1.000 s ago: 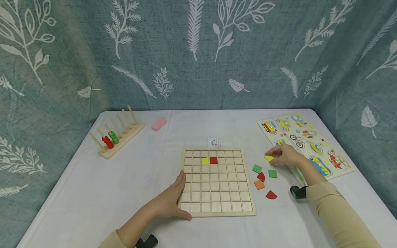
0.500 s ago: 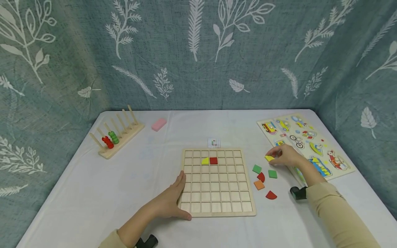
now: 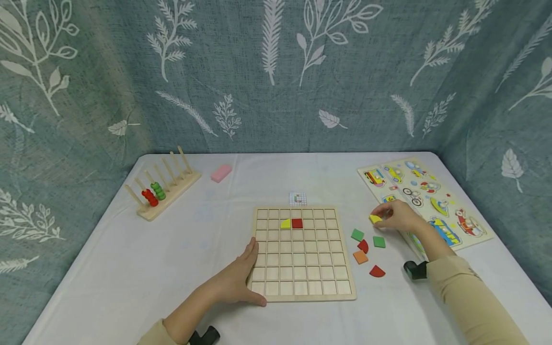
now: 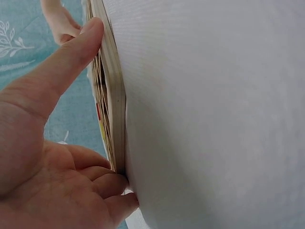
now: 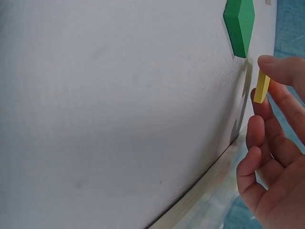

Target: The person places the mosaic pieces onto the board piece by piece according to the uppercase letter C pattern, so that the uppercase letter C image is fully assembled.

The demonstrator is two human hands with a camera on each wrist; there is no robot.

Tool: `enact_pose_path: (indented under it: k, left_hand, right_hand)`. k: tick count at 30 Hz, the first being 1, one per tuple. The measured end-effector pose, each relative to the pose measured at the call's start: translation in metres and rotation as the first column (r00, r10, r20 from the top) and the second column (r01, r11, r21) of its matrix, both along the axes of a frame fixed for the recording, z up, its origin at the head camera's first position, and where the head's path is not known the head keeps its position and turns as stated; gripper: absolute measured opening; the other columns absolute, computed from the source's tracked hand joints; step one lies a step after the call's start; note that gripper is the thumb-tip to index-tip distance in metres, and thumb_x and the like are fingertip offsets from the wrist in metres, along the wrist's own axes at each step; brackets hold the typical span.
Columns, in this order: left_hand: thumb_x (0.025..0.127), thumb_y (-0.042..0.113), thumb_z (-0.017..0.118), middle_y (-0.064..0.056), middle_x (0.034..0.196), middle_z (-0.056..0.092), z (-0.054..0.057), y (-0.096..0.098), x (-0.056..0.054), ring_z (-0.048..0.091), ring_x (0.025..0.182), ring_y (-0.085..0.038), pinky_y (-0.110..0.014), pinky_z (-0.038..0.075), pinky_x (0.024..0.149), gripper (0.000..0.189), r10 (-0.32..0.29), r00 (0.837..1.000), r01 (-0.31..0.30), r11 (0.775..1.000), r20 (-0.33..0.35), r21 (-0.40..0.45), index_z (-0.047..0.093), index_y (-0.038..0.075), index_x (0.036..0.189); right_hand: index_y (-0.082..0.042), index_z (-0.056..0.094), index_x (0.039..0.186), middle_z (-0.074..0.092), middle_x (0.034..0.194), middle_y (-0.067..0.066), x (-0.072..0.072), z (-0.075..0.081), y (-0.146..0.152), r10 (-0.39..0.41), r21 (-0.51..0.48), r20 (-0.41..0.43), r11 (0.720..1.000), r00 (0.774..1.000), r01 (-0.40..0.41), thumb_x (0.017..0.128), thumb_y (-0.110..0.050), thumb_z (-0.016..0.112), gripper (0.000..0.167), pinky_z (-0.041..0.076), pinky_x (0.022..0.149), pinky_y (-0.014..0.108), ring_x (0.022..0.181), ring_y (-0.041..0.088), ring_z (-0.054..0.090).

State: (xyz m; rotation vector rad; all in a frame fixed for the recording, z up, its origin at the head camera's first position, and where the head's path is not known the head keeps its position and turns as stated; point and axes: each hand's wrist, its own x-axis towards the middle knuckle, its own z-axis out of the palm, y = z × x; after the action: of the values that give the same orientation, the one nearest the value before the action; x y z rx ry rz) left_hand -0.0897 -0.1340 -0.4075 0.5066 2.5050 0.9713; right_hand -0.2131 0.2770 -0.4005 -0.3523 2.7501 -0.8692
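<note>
In the head view my right hand [image 3: 397, 216] pinches a small yellow tile [image 3: 374, 219] between thumb and fingertips, to the right of the gridded wooden board [image 3: 306, 299]. The right wrist view shows this yellow tile [image 5: 261, 89] edge-on, just off the white cloth. My left hand [image 3: 235, 278] rests against the board's left edge, thumb at its near corner; the left wrist view shows the thumb [image 4: 71, 57] and fingers along the board's side [image 4: 116, 109]. One row of the board bears a yellow quarter-round tile [image 3: 285, 224] beside a red square tile [image 3: 297, 223].
Right of the board lie green tiles [image 3: 357, 235], red quarter-round tiles [image 3: 377, 271] and an orange tile [image 3: 360, 257]. A small pattern card [image 3: 297, 199] lies behind the board. Further off are a picture puzzle board [image 3: 424, 201], a pegged bead stand [image 3: 177, 189] and a pink block [image 3: 221, 173].
The yellow tile in my right hand has tilted slightly between the fingertips. Both arms and the board stay where they were.
</note>
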Motion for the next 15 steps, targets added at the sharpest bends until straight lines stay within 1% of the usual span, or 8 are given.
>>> enact_pose_path:
  k: [5,10,15]
  left_hand:
    - [0.056,0.038,0.086,-0.025,0.148,-0.002,-0.001,0.000,0.000,0.007,0.136,-0.038,-0.053,0.016,0.106,0.125,-0.003,1.000,0.003,1.000,-0.002,-0.002,0.008,-0.011,0.141]
    - [0.056,0.037,0.086,-0.024,0.148,-0.003,-0.002,0.000,0.000,0.006,0.136,-0.037,-0.053,0.015,0.107,0.125,-0.003,1.000,0.003,1.000,-0.004,0.000,0.008,-0.011,0.141]
    - [0.056,0.038,0.086,-0.024,0.149,-0.003,-0.001,0.001,-0.001,0.006,0.136,-0.037,-0.053,0.015,0.107,0.125,0.000,1.000,0.000,1.000,-0.006,-0.006,0.008,-0.011,0.141]
  right_hand:
    - [0.000,0.067,0.096,0.062,0.086,0.007,0.000,-0.003,-0.002,0.002,-0.011,-0.032,1.000,0.999,-0.002,0.074,-0.011,0.074,0.026,0.043,0.063,0.028,0.074,0.019,0.049]
    - [0.000,0.068,0.094,0.062,0.083,0.005,0.001,-0.004,-0.005,0.004,-0.023,-0.068,1.000,0.998,-0.006,0.073,-0.012,0.075,0.025,0.042,0.060,0.026,0.071,0.018,0.048]
    - [0.000,0.068,0.094,0.061,0.082,0.005,0.002,-0.003,-0.012,0.001,-0.033,-0.079,0.999,0.997,-0.003,0.073,-0.011,0.075,0.025,0.040,0.059,0.026,0.071,0.018,0.047]
